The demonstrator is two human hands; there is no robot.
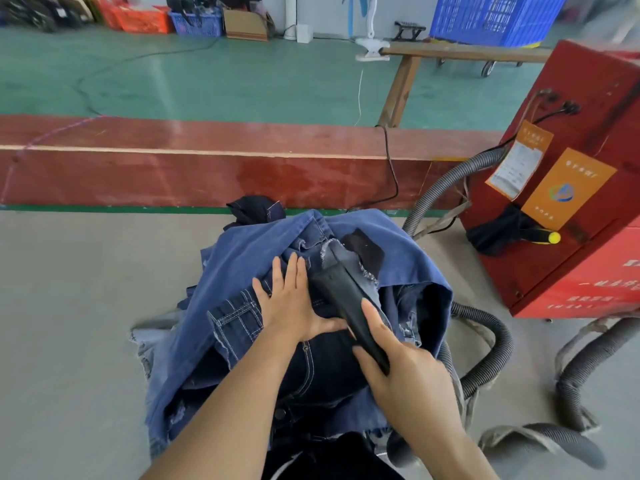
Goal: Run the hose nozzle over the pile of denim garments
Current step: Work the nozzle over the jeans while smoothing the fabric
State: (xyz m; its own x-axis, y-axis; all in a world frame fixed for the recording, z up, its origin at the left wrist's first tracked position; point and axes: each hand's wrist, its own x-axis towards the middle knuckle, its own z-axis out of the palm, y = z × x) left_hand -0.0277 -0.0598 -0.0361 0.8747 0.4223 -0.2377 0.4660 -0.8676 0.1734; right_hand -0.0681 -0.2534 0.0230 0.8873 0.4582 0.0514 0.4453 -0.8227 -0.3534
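The pile of denim garments (pixel 277 306) lies at the centre of the grey table (pixel 69 306). The left hand (pixel 292 306) rests flat on it, fingers straight and spread, pointing toward twelve o'clock. At its three o'clock side the right hand (pixel 398 368) curls round the black hose nozzle (pixel 346 299), whose tip points toward eleven o'clock against the denim, thumb touching its lower edge. The grey ribbed hose (pixel 491 348) loops at three o'clock beside the red machine (pixel 571 254)

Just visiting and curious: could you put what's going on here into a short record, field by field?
Activity: person running a nozzle over jeans
Left hand: flat, fingers straight, pressing on the denim pile
Right hand: gripping the black nozzle
Nozzle tip: against frayed denim on top of the pile
Hose: grey, ribbed, looping to the right of the pile
Nearby: red machine on the right
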